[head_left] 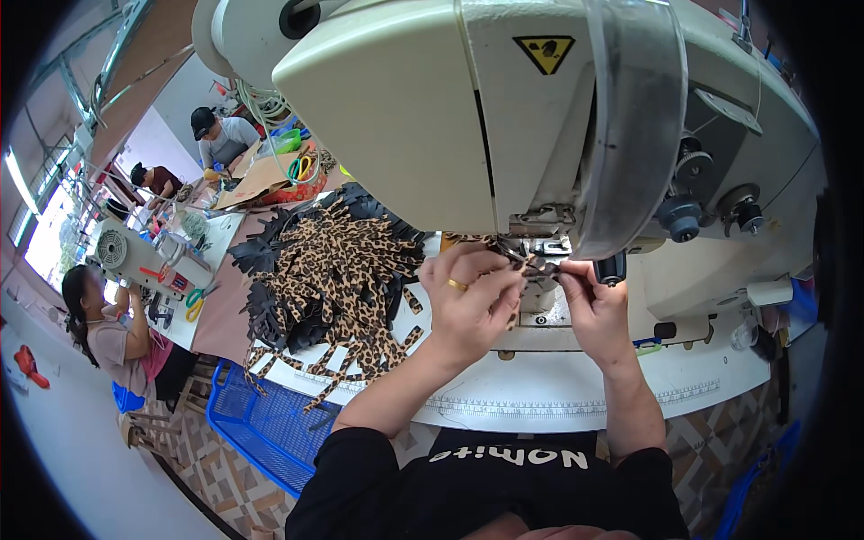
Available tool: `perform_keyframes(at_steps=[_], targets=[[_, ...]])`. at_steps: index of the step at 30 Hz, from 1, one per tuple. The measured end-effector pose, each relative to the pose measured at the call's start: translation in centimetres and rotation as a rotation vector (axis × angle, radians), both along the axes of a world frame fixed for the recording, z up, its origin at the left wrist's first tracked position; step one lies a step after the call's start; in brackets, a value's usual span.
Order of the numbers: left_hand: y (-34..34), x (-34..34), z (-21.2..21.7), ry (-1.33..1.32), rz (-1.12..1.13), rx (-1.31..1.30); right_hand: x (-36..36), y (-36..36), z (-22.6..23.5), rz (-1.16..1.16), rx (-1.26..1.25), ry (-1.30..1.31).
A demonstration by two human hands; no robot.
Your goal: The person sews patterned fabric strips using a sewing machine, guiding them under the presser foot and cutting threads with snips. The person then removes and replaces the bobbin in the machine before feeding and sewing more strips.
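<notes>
Beneath the head of a cream sewing machine [387,108], both of my hands meet close to the needle area. My left hand [468,292], with a ring on one finger, pinches a leopard-print strip [529,263], part of which hangs below its fingers. My right hand [596,310] has its thumb and fingers pressed together at the dark end of the same small piece, just right of the needle area. Fingers hide much of the strip. Left of my left hand lies a large heap of leopard-print strips [337,261] with black undersides.
A printed ruler [522,409] runs along the front edge of the white table. A blue plastic basket [261,423] stands below at the left. Further left, a person [117,333] sits at another sewing machine [135,256]. Two more people work farther back, near scissors [300,168].
</notes>
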State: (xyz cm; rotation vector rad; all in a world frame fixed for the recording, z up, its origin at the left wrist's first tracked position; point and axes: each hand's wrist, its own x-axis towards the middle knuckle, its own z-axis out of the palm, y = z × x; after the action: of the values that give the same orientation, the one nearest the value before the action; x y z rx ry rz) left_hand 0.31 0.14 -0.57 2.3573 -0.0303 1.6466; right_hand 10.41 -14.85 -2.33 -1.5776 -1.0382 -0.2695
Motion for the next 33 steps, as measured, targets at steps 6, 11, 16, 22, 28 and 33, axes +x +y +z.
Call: perform_keyframes(at_steps=[6,11,16,22,28,33], targets=[[0.9,0.1,-0.3,0.197,-0.125,0.312,-3.8,1.6,-0.9,0.233,0.185,0.485],[2.5,0.7,-0.8,0.149,-0.228,0.324,-4.5,2.5,-1.0,0.255,0.214,0.578],[3.5,1.6,-1.0,0.107,-0.32,0.284,-3.9,3.0,-0.6,0.302,0.204,0.638],[4.2,2.1,-1.2,0.175,-0.379,0.196,-3.8,3.1,-0.8,0.3,0.273,0.623],[4.8,2.9,-0.6,0.285,-0.505,-0.077,-4.2,1.9,-1.6,0.274,0.156,0.654],[5.2,3.5,1.3,0.529,-0.744,-0.508,-4.6,0.7,-2.3,0.258,0.095,0.719]])
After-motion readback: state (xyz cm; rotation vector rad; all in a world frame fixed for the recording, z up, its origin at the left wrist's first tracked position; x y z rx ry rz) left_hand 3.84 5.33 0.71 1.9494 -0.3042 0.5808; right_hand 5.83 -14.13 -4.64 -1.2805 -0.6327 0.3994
